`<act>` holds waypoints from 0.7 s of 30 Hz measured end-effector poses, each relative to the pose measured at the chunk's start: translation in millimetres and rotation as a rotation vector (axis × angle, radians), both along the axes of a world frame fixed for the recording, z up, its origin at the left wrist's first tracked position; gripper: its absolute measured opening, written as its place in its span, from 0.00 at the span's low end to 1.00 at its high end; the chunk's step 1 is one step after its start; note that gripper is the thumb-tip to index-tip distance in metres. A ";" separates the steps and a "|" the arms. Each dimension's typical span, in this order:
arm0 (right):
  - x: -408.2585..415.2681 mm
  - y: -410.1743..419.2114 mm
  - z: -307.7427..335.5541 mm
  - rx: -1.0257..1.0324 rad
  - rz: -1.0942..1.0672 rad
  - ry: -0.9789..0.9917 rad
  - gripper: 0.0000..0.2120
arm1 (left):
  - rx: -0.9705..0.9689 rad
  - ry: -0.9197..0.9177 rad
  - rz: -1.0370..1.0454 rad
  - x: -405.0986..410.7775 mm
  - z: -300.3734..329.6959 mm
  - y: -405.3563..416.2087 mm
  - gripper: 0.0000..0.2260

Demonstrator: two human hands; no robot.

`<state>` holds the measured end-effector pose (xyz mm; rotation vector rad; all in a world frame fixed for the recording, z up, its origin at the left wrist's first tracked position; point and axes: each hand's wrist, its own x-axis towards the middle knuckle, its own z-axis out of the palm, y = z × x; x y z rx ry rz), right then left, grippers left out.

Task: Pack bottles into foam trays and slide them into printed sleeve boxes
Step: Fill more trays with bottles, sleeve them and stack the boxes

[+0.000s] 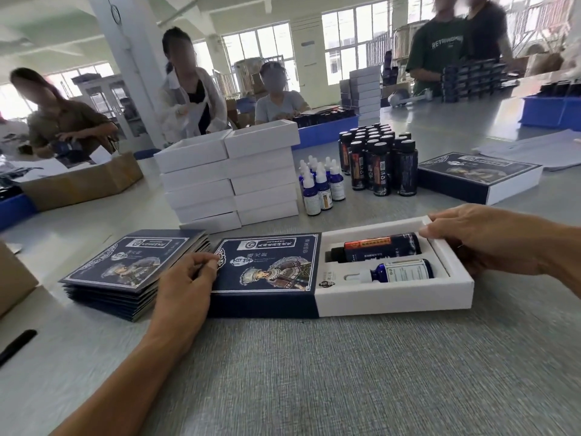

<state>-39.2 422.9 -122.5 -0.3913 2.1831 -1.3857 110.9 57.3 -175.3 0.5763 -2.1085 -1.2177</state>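
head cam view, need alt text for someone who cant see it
Two hands slide a white foam tray holding two bottles into a printed sleeve: the left hand steadies the sleeve and the right hand holds the tray's end.

Both hands spread apart, each with its grip on something

The left hand [184, 284] reaches in from the lower left on a bare forearm, knuckles up, fingers curled and thumb pressed beside them at the tips. The right hand [481, 239] comes in from the right edge, palm down, fingers bent over an edge, with the thumb tucked below, out of sight.
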 end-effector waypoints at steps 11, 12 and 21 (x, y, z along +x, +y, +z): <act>9.1 -12.2 -2.3 0.349 -0.174 0.258 0.17 | -0.156 -0.110 -0.029 4.1 -1.7 4.3 0.04; 10.8 -14.3 -2.7 0.333 -0.173 0.252 0.16 | -0.150 -0.117 -0.034 4.7 -0.9 4.8 0.05; 18.2 -24.5 -4.8 0.104 -0.122 0.161 0.09 | -0.175 -0.176 -0.011 7.2 5.3 15.5 0.16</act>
